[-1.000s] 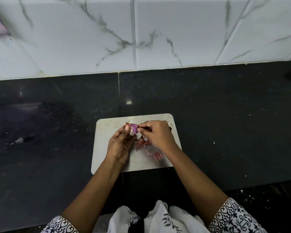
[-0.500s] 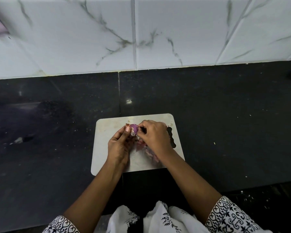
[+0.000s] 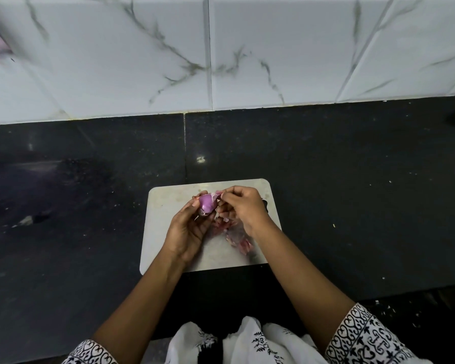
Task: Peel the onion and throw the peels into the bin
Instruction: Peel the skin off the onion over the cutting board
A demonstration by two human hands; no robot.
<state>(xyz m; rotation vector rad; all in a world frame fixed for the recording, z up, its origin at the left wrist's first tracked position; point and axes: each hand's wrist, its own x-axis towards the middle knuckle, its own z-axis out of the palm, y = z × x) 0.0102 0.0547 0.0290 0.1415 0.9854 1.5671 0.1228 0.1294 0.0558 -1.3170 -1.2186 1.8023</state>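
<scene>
Gripping onion [image 3: 206, 203], hands [image 3: 243, 207] mid-board [image 3: 168, 203]; counter [image 3: 352, 193] open around.

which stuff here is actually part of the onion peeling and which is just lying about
Part of the job: onion, left hand, right hand, peels, cutting board.
Just lying about: crumbs on the counter.

— What sort of place is this looking like?

— A home kitchen. A dark stone counter [image 3: 352, 179] is running under white marble-look wall tiles [image 3: 273, 48].

— Anything else pointing that way?

— A pale cutting board [image 3: 168, 206] is lying on it, with reddish onion peels [image 3: 237, 237] sitting on top.
</scene>
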